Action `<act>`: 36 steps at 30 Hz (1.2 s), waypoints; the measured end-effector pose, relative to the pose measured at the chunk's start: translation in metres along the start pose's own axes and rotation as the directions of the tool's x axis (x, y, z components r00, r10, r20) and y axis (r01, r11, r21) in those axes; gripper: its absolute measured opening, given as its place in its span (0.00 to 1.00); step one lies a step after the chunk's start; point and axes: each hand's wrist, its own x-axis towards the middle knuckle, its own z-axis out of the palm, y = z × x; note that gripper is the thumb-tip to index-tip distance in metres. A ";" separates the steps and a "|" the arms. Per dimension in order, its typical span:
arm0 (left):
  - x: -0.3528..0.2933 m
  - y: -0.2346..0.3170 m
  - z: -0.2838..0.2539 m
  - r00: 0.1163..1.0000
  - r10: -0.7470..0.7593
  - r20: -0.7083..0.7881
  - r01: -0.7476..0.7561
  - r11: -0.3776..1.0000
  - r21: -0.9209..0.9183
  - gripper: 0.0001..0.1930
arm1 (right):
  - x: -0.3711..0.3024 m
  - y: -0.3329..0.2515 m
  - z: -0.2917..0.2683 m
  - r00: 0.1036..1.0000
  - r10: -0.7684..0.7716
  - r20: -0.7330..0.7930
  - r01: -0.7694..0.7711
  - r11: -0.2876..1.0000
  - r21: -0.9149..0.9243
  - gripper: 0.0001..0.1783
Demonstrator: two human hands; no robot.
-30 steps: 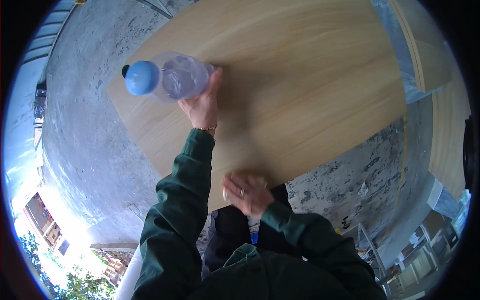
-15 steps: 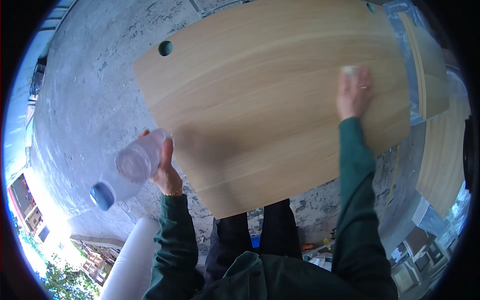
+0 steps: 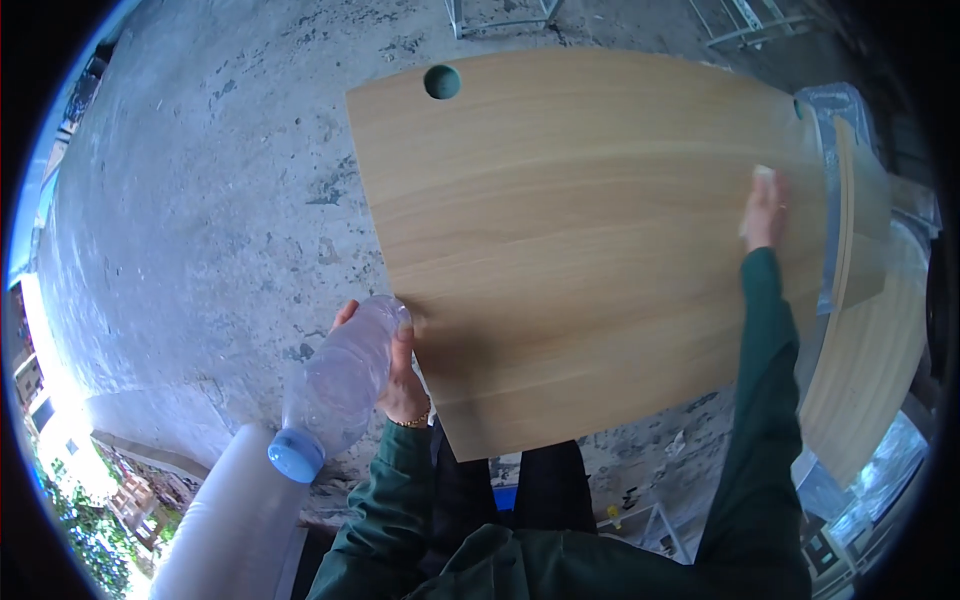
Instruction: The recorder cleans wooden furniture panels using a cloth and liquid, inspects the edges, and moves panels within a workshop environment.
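A broad light-wood panel (image 3: 600, 260) with a round hole (image 3: 442, 82) near its far left corner lies in front of me. My left hand (image 3: 404, 385) grips a clear plastic bottle (image 3: 345, 385) near its base, just off the panel's left edge. The bottle tilts with its blue cap (image 3: 297, 456) down and toward me. Toward the panel's right end, my right hand (image 3: 766, 212) presses a small white wad (image 3: 764, 174), perhaps cloth or paper, on the wood. That hand is slightly blurred and covers most of the wad.
A fat white roll (image 3: 225, 510) lies at the lower left. More wood panels (image 3: 870, 350) and a film-wrapped board (image 3: 846, 210) are close by the right edge. Metal stands (image 3: 505, 27) rise from the worn concrete floor (image 3: 220, 200) at the far side.
My right hand has slid with the white wad toward the panel's right edge. The view has shifted, so the panel sits lower. The bottle stays in my left hand.
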 end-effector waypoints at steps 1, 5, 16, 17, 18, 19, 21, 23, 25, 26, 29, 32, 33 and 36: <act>-0.001 -0.003 0.007 1.000 0.001 -0.008 -0.001 1.000 -0.007 0.30 | 0.036 0.024 0.009 0.995 0.096 -0.024 -0.098 0.989 -0.109 0.31; 0.013 -0.005 -0.003 0.999 0.041 -0.002 -0.041 0.999 0.014 0.30 | 0.017 -0.122 0.022 0.989 -0.146 0.010 0.146 0.989 -0.035 0.27; 0.027 -0.003 -0.004 0.998 0.053 -0.032 -0.053 0.999 -0.005 0.30 | -0.138 -0.226 -0.056 0.666 -0.681 0.305 0.616 0.733 0.289 0.32; 0.027 -0.001 -0.005 0.997 0.073 -0.038 -0.073 0.997 -0.019 0.31 | -0.105 -0.188 -0.032 0.851 -0.461 0.250 0.275 0.797 0.537 0.30; 0.026 -0.002 0.000 0.998 0.060 -0.034 -0.061 0.997 -0.044 0.31 | -0.064 -0.135 -0.009 0.946 -0.183 0.267 -0.070 0.689 0.722 0.27; 0.025 -0.002 0.003 0.996 0.057 -0.068 -0.064 0.992 -0.106 0.31 | -0.016 -0.085 -0.002 0.943 -0.331 0.045 0.323 0.938 0.128 0.24; 0.021 -0.004 0.014 0.994 0.035 -0.100 -0.055 0.978 -0.201 0.32 | 0.059 -0.007 0.023 1.000 0.010 -0.001 -0.010 1.000 -0.025 0.24; 0.017 -0.003 0.026 0.997 -0.042 -0.069 0.021 0.959 -0.282 0.33 | 0.136 0.058 0.013 0.939 -0.325 0.109 0.341 0.848 -0.407 0.28; 0.020 -0.004 0.015 0.998 -0.002 -0.068 -0.010 0.985 -0.173 0.33 | 0.100 -0.054 0.062 0.995 -0.052 -0.087 0.053 0.999 0.002 0.28; 0.024 -0.003 0.006 0.997 0.009 -0.077 -0.020 0.990 -0.141 0.33 | 0.067 -0.136 0.055 0.995 -0.095 0.022 0.093 0.991 0.096 0.27; 0.024 0.003 0.013 0.998 0.016 -0.068 -0.025 0.992 -0.127 0.32 | -0.014 -0.268 0.024 0.815 -0.577 -0.053 0.579 0.806 0.122 0.23; 0.027 0.008 0.027 0.994 -0.024 -0.102 0.004 0.981 -0.191 0.32 | -0.099 -0.349 -0.021 0.595 -0.802 0.051 0.725 0.563 0.397 0.24; 0.027 0.006 0.028 0.996 -0.013 -0.089 -0.001 0.988 -0.153 0.32 | -0.118 -0.354 -0.020 0.583 -0.813 0.020 0.726 0.531 0.436 0.25; 0.030 0.002 0.027 0.997 0.033 -0.072 -0.040 0.993 -0.110 0.33 | -0.078 -0.327 -0.016 0.522 -0.853 0.004 0.756 0.465 0.462 0.24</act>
